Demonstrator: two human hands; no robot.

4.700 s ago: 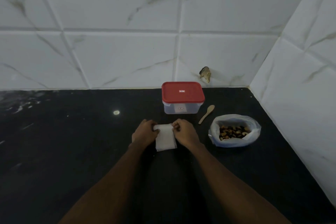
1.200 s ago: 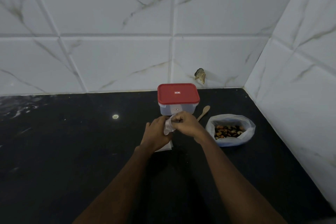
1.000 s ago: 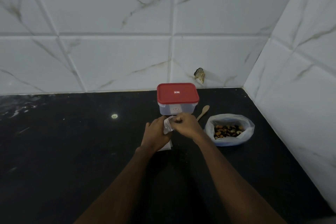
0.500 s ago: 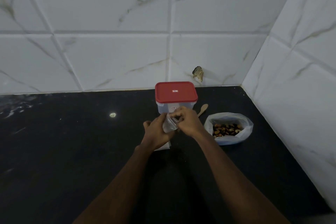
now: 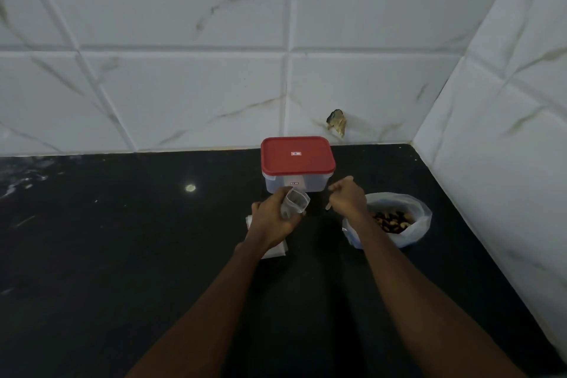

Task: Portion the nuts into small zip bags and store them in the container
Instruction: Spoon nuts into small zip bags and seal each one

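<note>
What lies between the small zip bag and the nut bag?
In the head view, the right hand, curled round the wooden spoon, over black counter.

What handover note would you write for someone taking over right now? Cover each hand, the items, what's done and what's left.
Left hand holds a small zip bag, mouth open, seemingly empty.
Right hand grips the wooden spoon beside the nut bag.
Container stands behind, red lid on. Spare bags lie under the left hand.
Done: one bag opened.
Left: scoop nuts in, seal, repeat, store bags in container.
</note>
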